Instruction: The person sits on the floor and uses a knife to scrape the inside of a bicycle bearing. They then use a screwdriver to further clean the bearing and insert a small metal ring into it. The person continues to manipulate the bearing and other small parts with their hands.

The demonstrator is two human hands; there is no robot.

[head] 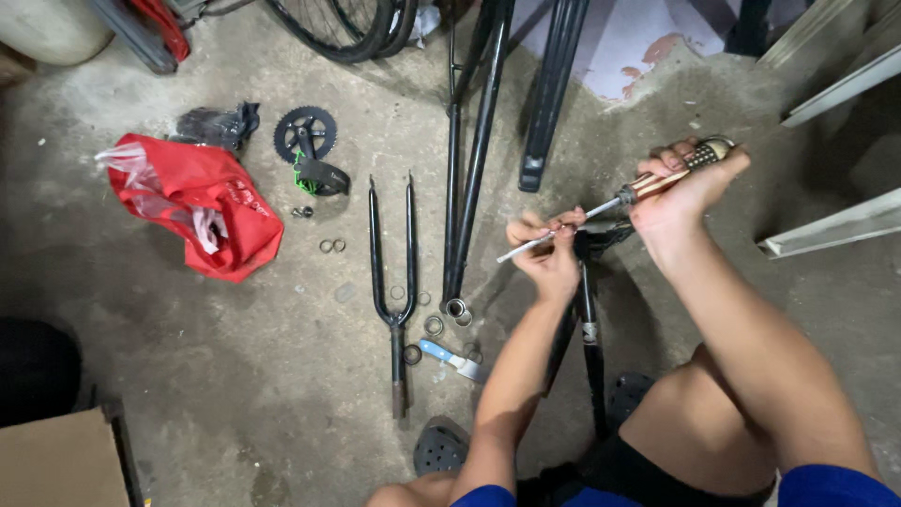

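View from above of a person crouched over a concrete floor (235, 376), working with both bare hands. The right hand (680, 192) is closed in a full fist around the striped handle of a screwdriver (601, 208), its fingers wrapped over the top. The metal shaft runs down and to the left from that fist, and the left hand (544, 249) pinches it partway along between fingertips and thumb — the bare tip pokes out past the left hand, tilted toward the floor. Both hands hover above a black bicycle frame (587, 310) that stands between the person's knees; whether the tool touches it cannot be told.

On the floor to the left lie a black bicycle fork (394, 282) with its blades pointing away, several small metal rings (434, 325) near its crown, and a blue-handled tool (450, 359) just beside them. Farther left sit a black chainring with crank (308, 141) and a crumpled red plastic bag (206, 202).
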